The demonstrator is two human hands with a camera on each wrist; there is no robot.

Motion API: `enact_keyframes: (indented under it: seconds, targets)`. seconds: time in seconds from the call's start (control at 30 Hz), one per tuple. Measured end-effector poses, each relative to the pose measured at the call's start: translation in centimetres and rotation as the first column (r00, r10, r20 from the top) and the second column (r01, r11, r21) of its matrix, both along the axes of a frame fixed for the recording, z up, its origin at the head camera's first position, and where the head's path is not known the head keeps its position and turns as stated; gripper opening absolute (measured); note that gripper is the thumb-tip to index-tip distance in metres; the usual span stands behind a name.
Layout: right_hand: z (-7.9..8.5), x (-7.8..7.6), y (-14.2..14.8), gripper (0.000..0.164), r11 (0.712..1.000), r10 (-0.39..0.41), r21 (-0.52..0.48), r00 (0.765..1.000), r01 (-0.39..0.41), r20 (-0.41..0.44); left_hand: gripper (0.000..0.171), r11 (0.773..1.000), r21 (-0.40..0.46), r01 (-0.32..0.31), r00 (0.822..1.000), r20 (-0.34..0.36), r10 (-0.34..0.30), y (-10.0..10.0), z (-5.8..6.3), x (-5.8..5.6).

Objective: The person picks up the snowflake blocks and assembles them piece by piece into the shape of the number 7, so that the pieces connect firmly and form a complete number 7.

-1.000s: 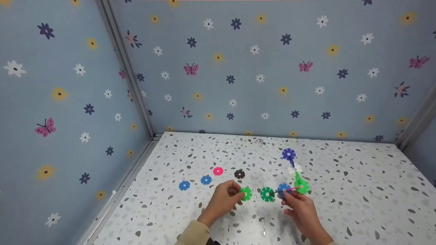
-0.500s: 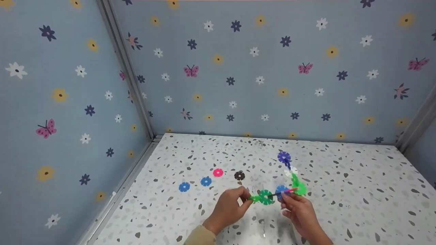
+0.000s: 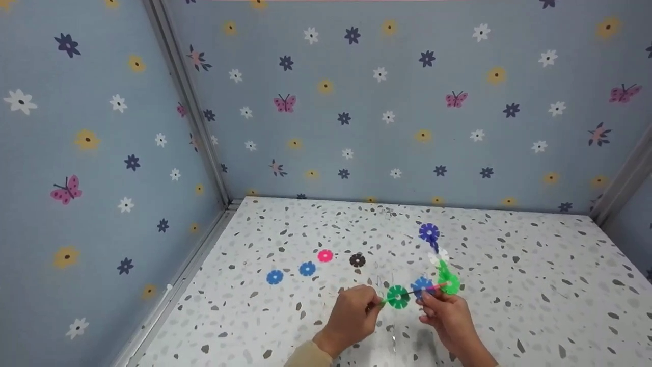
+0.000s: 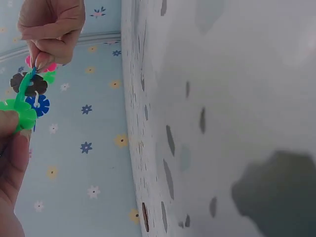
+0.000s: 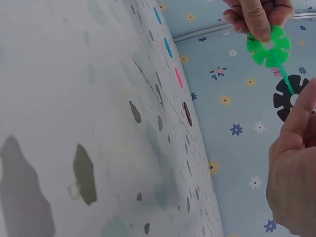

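since a second ago, the left hand (image 3: 354, 313) has moved toward the right one, turning its bright green disc (image 5: 259, 52) edge-on and bringing it against the dark green disc (image 3: 398, 304). left thumb and fingers pinch that flat, notched disc, closed to its thinness; how deep the slots meet i can't tell. fingertips of the right hand (image 3: 448, 311) grip the chain at its blue disc (image 3: 420, 283), other fingers curled. all are smooth, plastic-looking, petal-rimmed rounds, held above the table between the hands: a black disc (image 5: 281, 101) links dark green to blue, then pink, another green, white and a purple disc (image 3: 429, 238) at the far end. two loose blue discs, a pink disc (image 3: 321, 257) and a dark brown disc (image 3: 353, 262) lie flat leftward on the speckled table (image 3: 509, 255); flower-printed panels (image 3: 387, 158) stand behind.
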State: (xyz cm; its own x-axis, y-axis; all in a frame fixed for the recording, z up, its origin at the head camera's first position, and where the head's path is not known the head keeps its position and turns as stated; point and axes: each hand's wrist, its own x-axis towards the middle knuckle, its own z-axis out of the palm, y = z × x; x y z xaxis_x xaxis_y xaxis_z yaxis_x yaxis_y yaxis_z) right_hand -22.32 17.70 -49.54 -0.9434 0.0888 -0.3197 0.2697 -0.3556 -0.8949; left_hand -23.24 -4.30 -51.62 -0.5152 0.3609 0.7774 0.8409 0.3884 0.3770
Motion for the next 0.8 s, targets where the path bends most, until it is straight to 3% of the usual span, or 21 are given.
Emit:
enact_keyframes:
  seconds: [0.23, 0.37, 0.5, 0.8]
  targets:
    - [0.1, -0.4, 0.8, 0.004, 0.997, 0.030, 0.075, 0.999, -0.028, -0.023, 0.022, 1.000, -0.011, -0.008, 1.000, 0.023, 0.008, 0.7, 0.1, 0.1]
    - [-0.2, -0.3, 0.3, 0.011, 0.990, 0.083, 0.119, 0.997, -0.082, -0.001, 0.021, 0.999, -0.009, -0.050, 0.998, 0.030, 0.051, 1.0, 0.0, 0.1]
    - [-0.3, 0.1, -0.6, 0.012, 0.984, 0.137, 0.111, 0.990, -0.138, 0.020, 0.020, 0.998, -0.020, -0.053, 0.998, 0.012, 0.053, 1.5, 0.2, 0.0]
    - [-0.1, 0.2, -1.0, 0.015, 0.986, 0.123, 0.117, 0.992, -0.122, -0.003, 0.010, 0.996, -0.085, -0.039, 0.998, 0.047, 0.043, 1.5, 0.4, -0.3]
